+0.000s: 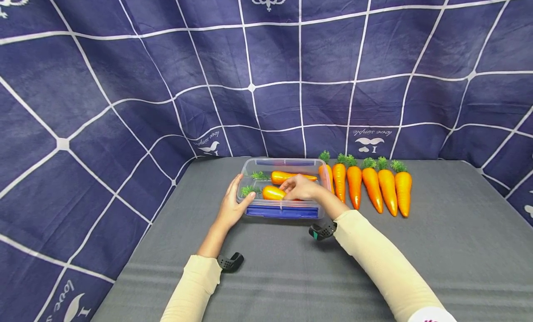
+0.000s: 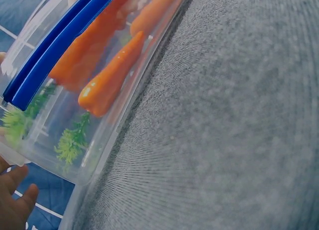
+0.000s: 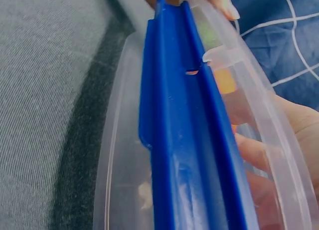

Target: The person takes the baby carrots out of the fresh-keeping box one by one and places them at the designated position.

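A clear plastic box point(image 1: 250, 167) with a blue clasp point(image 1: 283, 213) along its front stands at the back of the grey tabletop. My right hand point(image 1: 300, 188) reaches over the front rim and grips the nearer carrot point(image 1: 273, 193), its green leaves toward the left wall. The carrot's thin end is hidden under the hand. Behind it a second carrot point(image 1: 281, 177) lies lengthwise in the box, leaves also to the left. My left hand point(image 1: 230, 208) rests at the box's front left corner, fingers stretched along the left wall and thumb over the rim.
To the right of the box, several carrots point(image 1: 372, 188) lie side by side, leafy ends toward the back; the leftmost is partly behind the box wall. A dark blue checked cloth point(image 1: 275, 104) hangs behind the grey tabletop point(image 1: 283, 266).
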Action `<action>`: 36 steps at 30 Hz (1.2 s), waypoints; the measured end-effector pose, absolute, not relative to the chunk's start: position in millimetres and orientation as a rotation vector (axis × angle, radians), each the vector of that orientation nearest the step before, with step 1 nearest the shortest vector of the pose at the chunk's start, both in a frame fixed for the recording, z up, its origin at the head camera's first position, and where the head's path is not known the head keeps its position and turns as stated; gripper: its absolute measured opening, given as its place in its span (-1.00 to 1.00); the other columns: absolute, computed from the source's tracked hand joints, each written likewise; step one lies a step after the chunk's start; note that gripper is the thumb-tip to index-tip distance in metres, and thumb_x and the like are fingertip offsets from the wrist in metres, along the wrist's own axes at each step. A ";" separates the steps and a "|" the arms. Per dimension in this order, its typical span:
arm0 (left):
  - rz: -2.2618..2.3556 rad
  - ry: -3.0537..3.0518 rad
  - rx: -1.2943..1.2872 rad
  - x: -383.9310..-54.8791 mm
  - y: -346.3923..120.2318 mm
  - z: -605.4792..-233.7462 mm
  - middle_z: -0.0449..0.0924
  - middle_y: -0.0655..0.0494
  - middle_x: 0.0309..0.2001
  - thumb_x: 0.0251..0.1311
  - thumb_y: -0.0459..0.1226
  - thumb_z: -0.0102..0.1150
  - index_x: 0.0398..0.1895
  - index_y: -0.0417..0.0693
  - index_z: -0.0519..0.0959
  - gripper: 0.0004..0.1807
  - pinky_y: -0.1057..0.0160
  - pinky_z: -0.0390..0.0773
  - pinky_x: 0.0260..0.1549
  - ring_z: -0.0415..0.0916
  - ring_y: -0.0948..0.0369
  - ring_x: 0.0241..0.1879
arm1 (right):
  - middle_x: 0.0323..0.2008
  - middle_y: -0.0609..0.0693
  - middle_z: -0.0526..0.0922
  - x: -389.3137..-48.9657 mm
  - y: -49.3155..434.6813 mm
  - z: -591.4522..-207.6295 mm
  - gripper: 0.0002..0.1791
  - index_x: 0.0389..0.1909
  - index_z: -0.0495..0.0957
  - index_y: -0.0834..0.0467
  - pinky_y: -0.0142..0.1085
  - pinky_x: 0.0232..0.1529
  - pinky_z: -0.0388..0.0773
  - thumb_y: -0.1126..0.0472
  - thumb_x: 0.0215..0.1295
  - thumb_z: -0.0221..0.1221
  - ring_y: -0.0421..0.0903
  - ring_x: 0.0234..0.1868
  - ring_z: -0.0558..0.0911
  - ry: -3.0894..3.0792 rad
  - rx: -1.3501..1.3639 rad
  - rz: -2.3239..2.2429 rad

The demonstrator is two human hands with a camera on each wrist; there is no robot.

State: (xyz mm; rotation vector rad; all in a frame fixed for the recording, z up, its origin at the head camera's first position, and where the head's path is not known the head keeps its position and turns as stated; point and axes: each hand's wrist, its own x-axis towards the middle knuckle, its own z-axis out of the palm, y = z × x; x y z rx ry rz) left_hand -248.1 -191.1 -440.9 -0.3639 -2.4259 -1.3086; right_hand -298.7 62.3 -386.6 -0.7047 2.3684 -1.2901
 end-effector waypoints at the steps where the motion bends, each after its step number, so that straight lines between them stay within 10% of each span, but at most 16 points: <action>1: -1.309 -2.430 -0.361 -247.8 -190.8 -440.9 0.13 -0.17 0.45 0.23 -0.10 0.21 0.47 -0.15 0.18 -0.21 -0.08 0.05 0.37 0.07 -0.06 0.43 | -0.33 0.06 0.66 -298.2 62.9 -386.5 -0.63 -0.13 0.61 0.40 -0.39 -0.22 0.52 0.39 -0.03 0.36 -0.13 -0.27 0.57 2.373 -0.676 -1.325; 21: -1.307 -2.429 -0.355 -248.5 -189.2 -443.2 0.13 -0.16 0.45 0.23 -0.10 0.22 0.48 -0.12 0.17 -0.21 -0.06 0.06 0.37 0.07 -0.05 0.43 | -0.12 0.16 0.66 -295.9 81.5 -360.3 -0.48 0.09 0.51 0.37 -0.29 -0.21 0.63 0.29 0.09 0.37 -0.16 -0.30 0.63 2.249 -0.233 -1.859; 36: -1.298 -2.410 -0.374 -250.0 -191.8 -444.4 0.14 -0.19 0.44 0.23 -0.12 0.22 0.47 -0.13 0.18 -0.22 -0.07 0.06 0.37 0.08 -0.06 0.43 | -0.28 -0.14 0.61 -283.3 117.1 -342.8 -0.43 0.19 0.43 0.35 -0.37 -0.30 0.60 0.21 0.20 0.31 -0.20 -0.32 0.62 2.185 -0.089 -2.086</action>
